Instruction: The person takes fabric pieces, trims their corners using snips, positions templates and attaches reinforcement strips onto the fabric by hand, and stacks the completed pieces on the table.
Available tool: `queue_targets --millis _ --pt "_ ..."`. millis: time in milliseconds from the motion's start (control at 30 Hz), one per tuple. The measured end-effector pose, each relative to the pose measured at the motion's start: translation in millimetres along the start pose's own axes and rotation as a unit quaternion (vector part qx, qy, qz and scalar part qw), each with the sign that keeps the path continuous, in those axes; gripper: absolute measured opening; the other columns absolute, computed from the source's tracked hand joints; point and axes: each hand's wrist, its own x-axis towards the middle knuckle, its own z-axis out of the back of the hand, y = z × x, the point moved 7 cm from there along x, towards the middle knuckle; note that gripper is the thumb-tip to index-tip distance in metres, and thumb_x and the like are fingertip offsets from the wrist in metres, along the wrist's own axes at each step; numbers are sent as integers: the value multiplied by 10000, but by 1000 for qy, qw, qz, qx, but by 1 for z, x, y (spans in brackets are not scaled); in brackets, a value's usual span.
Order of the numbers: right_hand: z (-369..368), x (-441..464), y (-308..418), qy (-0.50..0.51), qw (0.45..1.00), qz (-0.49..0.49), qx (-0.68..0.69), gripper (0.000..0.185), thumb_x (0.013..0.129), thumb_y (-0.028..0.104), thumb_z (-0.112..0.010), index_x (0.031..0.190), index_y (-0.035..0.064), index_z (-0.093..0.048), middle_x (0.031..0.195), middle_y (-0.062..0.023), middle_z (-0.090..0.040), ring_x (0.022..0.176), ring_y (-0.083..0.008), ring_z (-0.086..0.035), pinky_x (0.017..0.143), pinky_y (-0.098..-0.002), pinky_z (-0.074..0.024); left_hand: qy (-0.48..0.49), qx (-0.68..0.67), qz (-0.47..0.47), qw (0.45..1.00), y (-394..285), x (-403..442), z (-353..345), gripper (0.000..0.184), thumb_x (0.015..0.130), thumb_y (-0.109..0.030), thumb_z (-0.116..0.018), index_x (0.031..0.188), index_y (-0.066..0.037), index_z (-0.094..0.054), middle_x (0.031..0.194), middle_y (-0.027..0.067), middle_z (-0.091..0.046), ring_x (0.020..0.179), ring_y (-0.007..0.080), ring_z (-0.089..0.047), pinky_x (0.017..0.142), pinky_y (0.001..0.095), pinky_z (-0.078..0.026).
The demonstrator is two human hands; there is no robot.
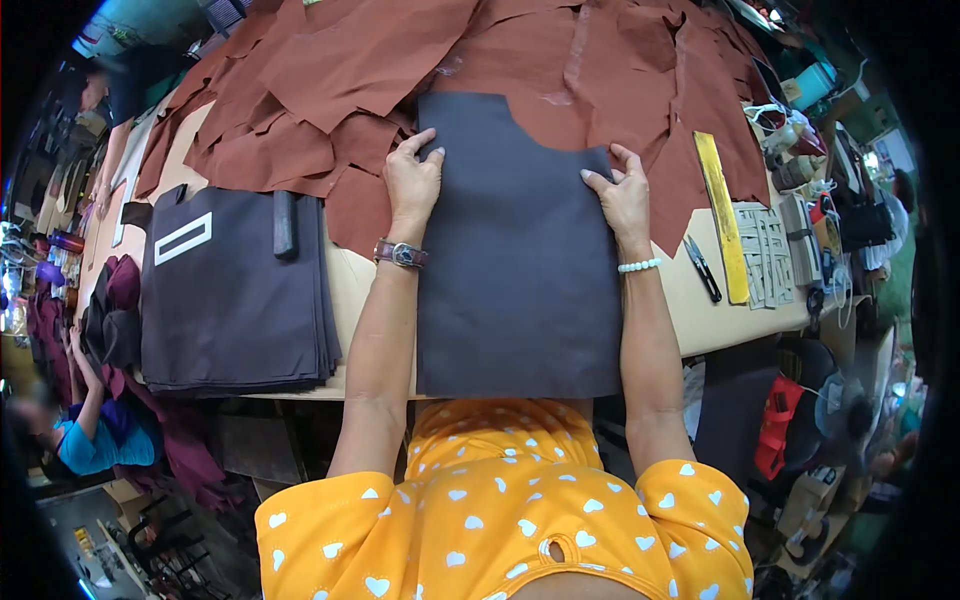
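A dark cut leather panel (518,260) with a curved notch along its far edge lies before me, its near end at the table edge. My left hand (412,180) pinches its left side near the far corner, thumb on top. On the opposite side, my right hand (622,195) grips the upper right corner between thumb and fingers. Reddish-brown leather hides (350,60) spread beyond and partly under the panel. To the left sits a stack of similar dark panels (235,320), bearing a white rectangular frame (184,239) and a dark oblong block (285,225).
Right of the panel lie thread snips (703,270), a yellow ruler (721,215) and a pale slotted template (764,255). Assorted tools and cords crowd the table's right end. A person in a blue top (95,440) is at the far left, near maroon material (185,440).
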Motion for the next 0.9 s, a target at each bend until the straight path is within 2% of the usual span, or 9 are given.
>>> queue_targets --millis 200,500,700,800,900 --pt "2 -2 6 1 1000 -5 -11 576 700 28 -680 1214 -62 -438 871 -204 -666 778 -197 -651 704 -283 -506 12 9 3 1000 -2 0 -2 333 720 -92 -644 1042 -8 -651 975 197 -651 792 252 -627 743 326 -479" --pt "3 -4 9 3 1000 -10 -13 580 698 28 -680 1216 -65 -439 892 -221 -658 786 -207 -651 713 -288 -506 25 23 19 999 -6 -3 -1 337 714 -91 -643 1039 -1 -651 964 201 -652 731 235 -609 721 326 -479" --pt "3 -3 7 1 1000 -8 -16 576 690 35 -679 1209 -60 -449 881 -212 -663 785 -211 -653 719 -295 -504 12 51 -36 998 -14 -4 -1 321 719 -76 -634 1027 13 -648 984 198 -645 831 286 -629 785 346 -475" --pt "4 -4 10 -6 999 8 -53 577 687 56 -678 1208 -47 -454 870 -205 -666 780 -222 -656 735 -303 -499 -12 116 -122 986 -19 -7 -4 321 737 -86 -639 1049 -8 -647 982 163 -654 804 245 -631 766 318 -478" --pt "4 -8 18 -14 995 23 -101 577 685 79 -679 1205 -36 -458 859 -206 -666 786 -241 -657 753 -315 -492 -23 146 -156 977 -24 -13 -9 289 752 -74 -620 1029 4 -641 1031 182 -623 903 307 -613 819 356 -471"
